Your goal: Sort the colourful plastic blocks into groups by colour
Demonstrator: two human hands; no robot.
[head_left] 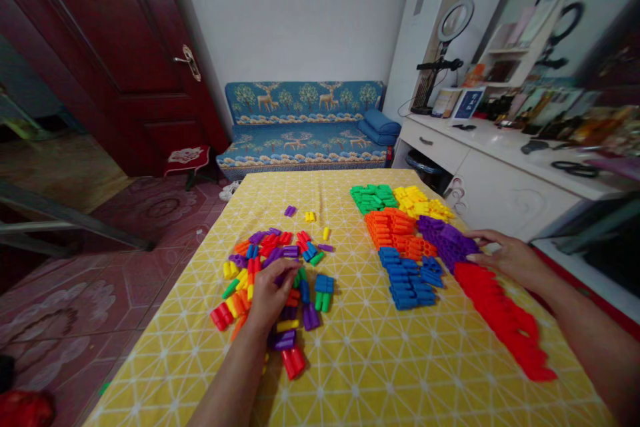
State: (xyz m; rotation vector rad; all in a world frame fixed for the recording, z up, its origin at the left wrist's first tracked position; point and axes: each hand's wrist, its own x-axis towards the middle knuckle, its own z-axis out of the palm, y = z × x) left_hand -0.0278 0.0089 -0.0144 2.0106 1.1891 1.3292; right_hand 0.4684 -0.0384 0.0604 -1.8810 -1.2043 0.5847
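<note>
The left hand (274, 290) curled over mixed tube blocks (254, 273) on the worktop (360, 373); its pinch, I couldn't tell. The right hand (510, 259), grip spread, met purple tube blocks (440, 240), where light pressure seemed best for neat rows.

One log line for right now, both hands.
left hand: over mixed-colour pile, grip unclear | right hand: at purple blocks | alongside purple: red blocks, orange blocks

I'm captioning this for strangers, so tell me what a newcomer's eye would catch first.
Probably the colour-sorted blocks on the right of the yellow cloth, with the red row reaching nearest the camera. Next, the mixed-colour pile on the left, with the left hand over it. Beyond the cloth, the deer-patterned blue sofa stands out.
</note>
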